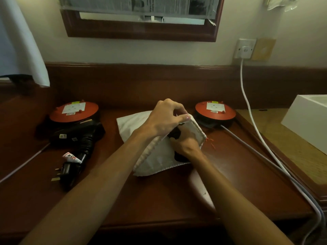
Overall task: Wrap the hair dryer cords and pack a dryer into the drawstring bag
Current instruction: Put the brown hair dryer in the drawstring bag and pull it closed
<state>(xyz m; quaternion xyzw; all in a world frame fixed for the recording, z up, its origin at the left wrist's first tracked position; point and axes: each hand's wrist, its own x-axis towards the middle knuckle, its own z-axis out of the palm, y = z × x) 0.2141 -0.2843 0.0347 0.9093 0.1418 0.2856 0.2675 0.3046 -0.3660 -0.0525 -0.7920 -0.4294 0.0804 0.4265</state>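
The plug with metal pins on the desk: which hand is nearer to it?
Left. The left hand pinches the bag rim, toward the plug side. The right hand, in the bag's mouth, is farther away.

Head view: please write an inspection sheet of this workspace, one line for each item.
Surface: dark wooden desk.
Job's things: white drawstring bag at centre, a black dryer partly inside; second hair dryer at left, plug beside it.
Clutter: two red cable reels.
Hands: left hand pinches the bag's rim; right hand grips the black dryer.
Cables: white cable from wall socket; grey cable.
Surroundings: framed mirror, white box.
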